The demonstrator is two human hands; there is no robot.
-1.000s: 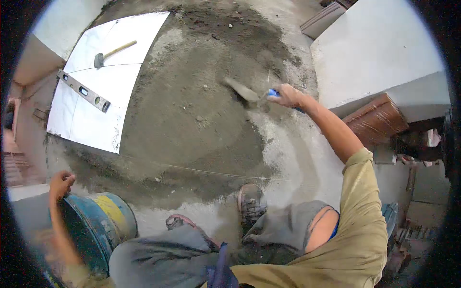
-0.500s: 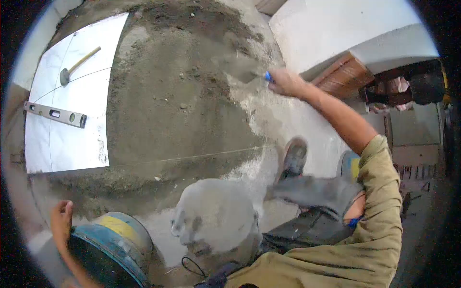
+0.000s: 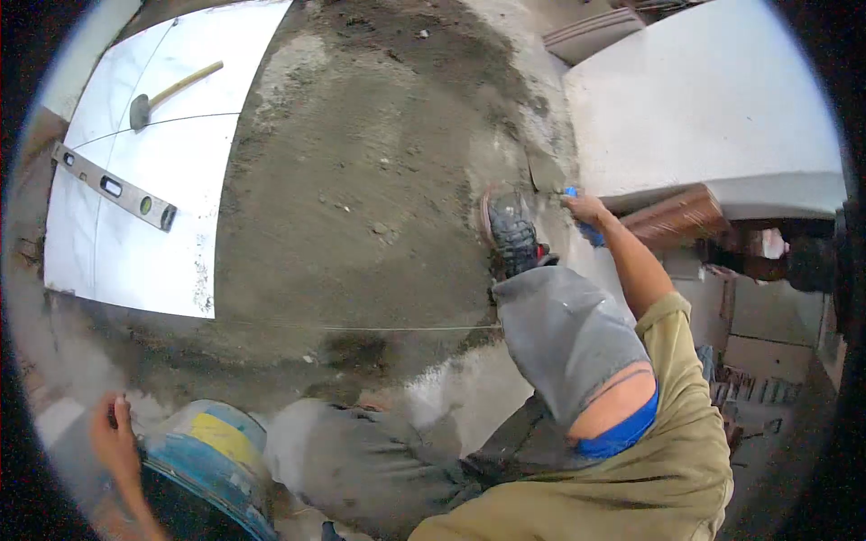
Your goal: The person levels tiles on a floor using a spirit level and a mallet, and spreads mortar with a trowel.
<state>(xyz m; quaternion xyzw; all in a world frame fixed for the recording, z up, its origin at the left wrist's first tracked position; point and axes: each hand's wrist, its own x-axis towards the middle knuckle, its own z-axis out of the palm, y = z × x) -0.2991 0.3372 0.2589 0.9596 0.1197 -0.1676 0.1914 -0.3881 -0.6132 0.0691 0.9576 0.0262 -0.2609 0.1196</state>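
while dark laced shoe [image 3: 514, 230] stands at edge of grey mortar bed [image 3: 334, 207], shifting weight could dent surface. right hand [image 3: 589, 210] grips blue-handled metal trowel [image 3: 545, 173] just beside shoe; left hand [image 3: 115, 439] half-curled by blue, yellow-banded bucket [image 3: 223, 435], hold unclear. one each: trowel, bucket, visible shoe, wooden-handled mallet [image 3: 171, 92], silver spirit level [image 3: 131, 196].

Two hands are showing: the right hand [image 3: 588, 210] is holding one trowel [image 3: 544, 171], while one shoe [image 3: 512, 233] is resting near it and one brown bundle [image 3: 675, 219] is lying just beyond it. One bucket [image 3: 216, 436] is sitting beside the left hand [image 3: 115, 435], and ahead of that hand one hammer [image 3: 140, 111] and one level [image 3: 126, 192] are lying on at least two white tiles [image 3: 191, 248]. One string [image 3: 406, 329] is stretching between the hands, farther ahead.
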